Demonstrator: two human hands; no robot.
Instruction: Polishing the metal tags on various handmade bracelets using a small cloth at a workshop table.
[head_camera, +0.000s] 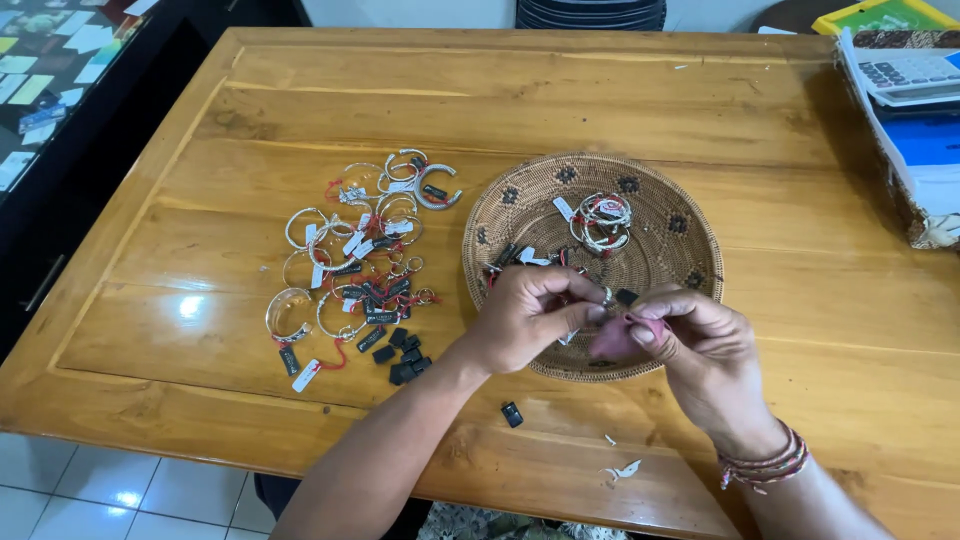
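Observation:
My left hand (525, 315) pinches a small silver ring (606, 296) with a black tag over the near rim of a round woven basket (690, 250). My right hand (695, 350) holds a pink cloth (618, 340) against the ring. Inside the basket lie a few silver bangles (602, 220) with white tags and red threads. To the left, on the wooden table (500, 100), a spread of silver bracelets (350, 250) and rings with tags lies beside a small heap of black tags (402, 355).
One loose black tag (512, 414) and white paper scraps (622, 468) lie near the table's front edge. A calculator (910, 70) rests on a box with papers at the far right. A dark cabinet with cards stands at the far left.

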